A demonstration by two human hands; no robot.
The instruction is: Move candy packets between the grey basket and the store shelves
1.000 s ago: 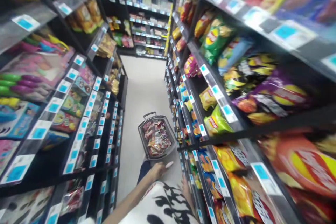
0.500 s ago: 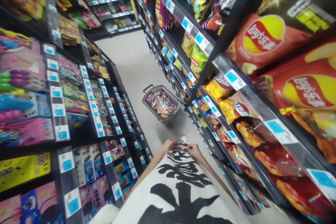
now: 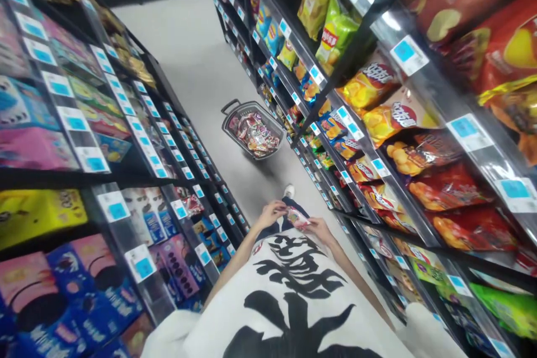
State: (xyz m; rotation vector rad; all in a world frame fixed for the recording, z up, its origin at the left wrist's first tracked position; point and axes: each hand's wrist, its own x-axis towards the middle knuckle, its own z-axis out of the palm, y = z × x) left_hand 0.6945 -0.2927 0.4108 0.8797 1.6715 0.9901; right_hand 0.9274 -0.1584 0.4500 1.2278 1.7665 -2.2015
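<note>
Head view: left hand (image 3: pixel 272 214) and right hand (image 3: pixel 319 229), apart a second ago, now pinch one small, flat pink-and-white packet (image 3: pixel 297 218)

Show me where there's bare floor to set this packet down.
Open floor beyond the basket, between the shelf rows; also a small patch between the basket and the white shoe. Crowded: the right shelves, lined with chip bags, and the basket's many packets.

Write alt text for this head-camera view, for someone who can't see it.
A right hand holds a small pink and white packet, with the left hand at its other end. Ahead, a dark basket of wrapped items stands on a pale shop floor; shelves of packaged goods line both sides, snack bags on the right.
</note>
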